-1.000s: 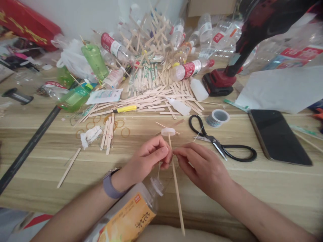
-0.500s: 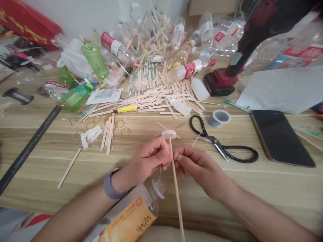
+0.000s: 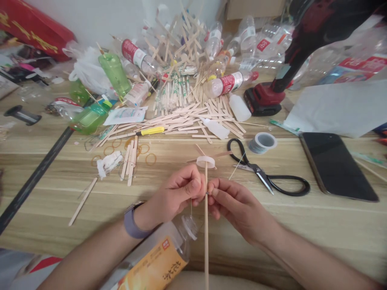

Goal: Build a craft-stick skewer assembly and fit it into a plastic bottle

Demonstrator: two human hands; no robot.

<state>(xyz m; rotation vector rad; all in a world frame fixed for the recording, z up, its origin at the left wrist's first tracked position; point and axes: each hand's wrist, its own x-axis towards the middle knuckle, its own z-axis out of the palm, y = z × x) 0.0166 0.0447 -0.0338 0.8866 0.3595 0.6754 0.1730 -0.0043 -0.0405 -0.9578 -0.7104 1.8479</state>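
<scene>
Between my two hands stands a long wooden stick (image 3: 207, 237), with a white bottle cap (image 3: 206, 162) at its top and thin wooden pieces sticking out behind the cap. My left hand (image 3: 187, 187) is closed in a pinch just left of the stick, and a thin wire (image 3: 191, 208) hangs below its fingers. On the other side my right hand (image 3: 225, 197) pinches the wire close against the stick; a loose end rises above its knuckles. A small dark wrap shows on the stick between the fingertips. Under my left forearm lies a clear plastic bottle (image 3: 157, 262) with an orange label.
Black-handled scissors (image 3: 263, 177), a wire spool (image 3: 262, 142) and a phone (image 3: 338, 165) lie to the right. Flat wooden sticks (image 3: 181, 119), a yellow-handled cutter (image 3: 152, 131) and glue bottles (image 3: 216, 128) lie ahead. A power drill (image 3: 272, 94) stands beyond, near many plastic bottles.
The stick has swung from a slant to nearly upright, and its cap end has shifted slightly right. Both hands keep their pinch, and the right fingers have moved slightly along the stick.
</scene>
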